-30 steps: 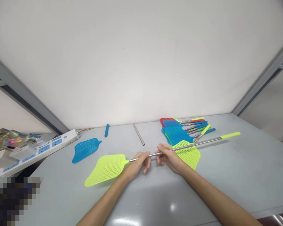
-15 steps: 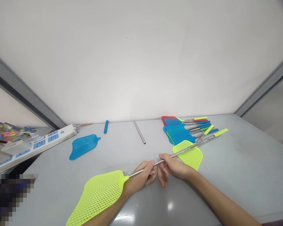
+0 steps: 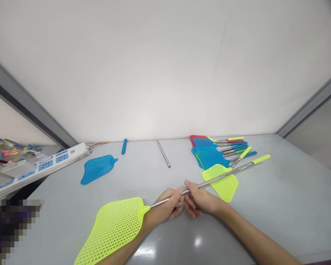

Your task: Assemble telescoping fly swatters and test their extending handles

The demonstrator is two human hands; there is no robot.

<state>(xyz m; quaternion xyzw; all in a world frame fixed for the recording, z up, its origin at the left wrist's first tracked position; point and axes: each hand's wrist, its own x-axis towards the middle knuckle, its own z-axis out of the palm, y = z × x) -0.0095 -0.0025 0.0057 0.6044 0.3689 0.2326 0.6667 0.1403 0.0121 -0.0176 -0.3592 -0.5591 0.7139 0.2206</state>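
Note:
A yellow-green fly swatter [image 3: 117, 224] with an extended metal rod lies slantwise across both hands, its mesh head over my left forearm and its yellow grip up at the right. My left hand [image 3: 171, 206] is closed round the rod near its middle. Close beside it, my right hand [image 3: 200, 198] holds the rod too, thumb on top and fingers curled below. Beyond the right hand, another yellow-green swatter [image 3: 223, 187] lies at the front of a pile of swatters [image 3: 212, 156] in blue, red and green, partly hidden behind the held rod.
On the grey table [image 3: 278, 206] lie a loose blue swatter head [image 3: 98, 169], a blue grip [image 3: 124, 146] and a bare metal rod [image 3: 163, 154]. A white power strip [image 3: 68, 156] with plugs runs along the left edge. A white wall [image 3: 154, 73] rises behind.
The held swatter's grip end has shifted slightly right and down. Both hands stay on the rod, with the right hand's fingers moved a little.

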